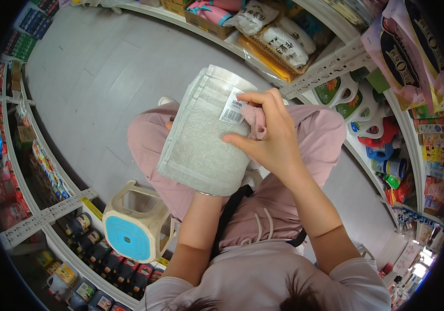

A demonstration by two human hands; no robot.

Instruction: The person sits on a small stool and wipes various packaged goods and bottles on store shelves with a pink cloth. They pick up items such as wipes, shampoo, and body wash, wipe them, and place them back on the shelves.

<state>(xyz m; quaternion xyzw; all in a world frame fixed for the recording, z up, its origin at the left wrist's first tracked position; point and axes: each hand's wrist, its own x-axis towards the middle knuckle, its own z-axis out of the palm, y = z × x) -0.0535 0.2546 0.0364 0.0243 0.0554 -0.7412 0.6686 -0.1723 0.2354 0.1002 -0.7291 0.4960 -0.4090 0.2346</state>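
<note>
A folded pale green terry towel [204, 136] is held up over my lap, with a white barcode label [231, 109] on its upper right part. My left hand [169, 125] supports it from beneath; the towel hides nearly all of that hand, leaving a fingertip showing at the left edge. In my right hand [274, 130] a crumpled pink cloth [256, 121] is pinched against the towel. The right index fingertip touches the label's top, and the thumb lies on the towel's face.
A plastic stool with a blue seat [127, 238] stands to my left. Shelves on that side hold dark bottles [111, 262]. Detergent jugs [348, 97] line the right shelf, under hanging tissue packs [400, 58]. Ahead, a low shelf carries a basket of wrapped goods [284, 44].
</note>
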